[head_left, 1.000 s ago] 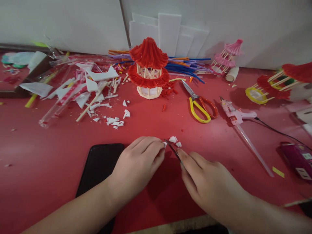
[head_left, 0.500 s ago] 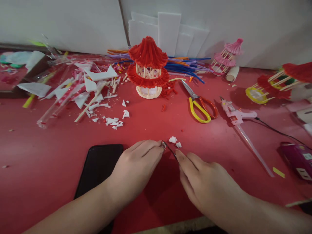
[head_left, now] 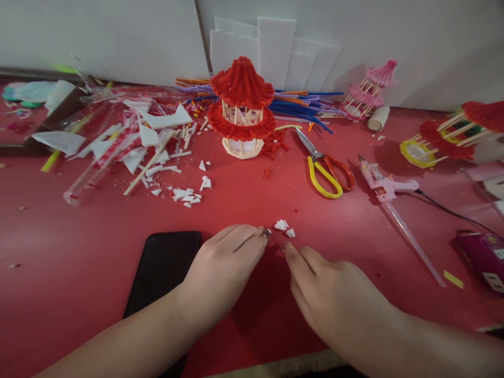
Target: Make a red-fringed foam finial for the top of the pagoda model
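My left hand [head_left: 232, 254] is closed near the middle of the red table [head_left: 236, 346], its fingertips pinched on something small and mostly hidden. A thin dark blade [head_left: 276, 242] reaches from my closed right hand [head_left: 331, 289] toward those fingertips. Just beyond the blade lie small white scraps [head_left: 281, 225]. Under and beside my left wrist is a black phone [head_left: 165, 268]. Farther back, a red-roofed model pavilion [head_left: 241, 113] stands upright on its pale round base.
Scissors [head_left: 323, 168] and a pink glue gun [head_left: 384, 184] with a cord lie to the right. White scraps, sticks and plastic wrappers [head_left: 102, 163] cover the back left. Pipe cleaners [head_left: 303, 107], white foam sheets [head_left: 275, 52] and tilted pavilions [head_left: 452, 134] are behind.
The view has shifted slightly, moving the table items a little right. The blade shows at a thinner angle between my hands, which keep nearly the same pose.
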`<action>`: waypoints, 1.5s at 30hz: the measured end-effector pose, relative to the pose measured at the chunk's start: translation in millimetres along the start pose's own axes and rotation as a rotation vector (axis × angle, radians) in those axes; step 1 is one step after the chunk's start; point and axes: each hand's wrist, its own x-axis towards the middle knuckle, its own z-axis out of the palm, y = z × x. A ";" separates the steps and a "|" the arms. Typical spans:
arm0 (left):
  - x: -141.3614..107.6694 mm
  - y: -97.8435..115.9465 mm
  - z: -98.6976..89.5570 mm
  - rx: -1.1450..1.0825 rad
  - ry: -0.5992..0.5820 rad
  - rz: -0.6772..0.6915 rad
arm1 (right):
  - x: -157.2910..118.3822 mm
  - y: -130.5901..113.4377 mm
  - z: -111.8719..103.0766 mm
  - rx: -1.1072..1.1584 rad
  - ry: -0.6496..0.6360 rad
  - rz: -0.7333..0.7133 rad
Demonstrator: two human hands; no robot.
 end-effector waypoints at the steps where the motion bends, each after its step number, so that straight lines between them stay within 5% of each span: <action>1: 0.3 -0.1 0.2 0.000 -0.005 -0.001 | 0.5 -0.1 -0.8 -0.005 0.003 0.002; 12: -0.6 0.5 -0.7 0.012 -0.014 0.001 | -0.1 1.4 -10.8 -0.036 -0.160 -0.005; 19: -0.5 0.8 -0.2 -0.001 -0.016 -0.019 | 1.2 4.6 -9.7 -0.024 -0.086 0.013; 28: 1.5 1.5 -0.1 -0.002 0.002 -0.011 | 5.0 9.4 -16.2 0.098 -0.211 -0.012; 39: 1.4 0.1 -0.3 0.006 -0.017 -0.023 | 4.7 12.4 -10.3 0.066 -0.141 -0.056; 45: 2.3 0.5 -1.4 0.002 -0.035 -0.025 | 10.6 12.0 -3.7 0.018 0.030 0.016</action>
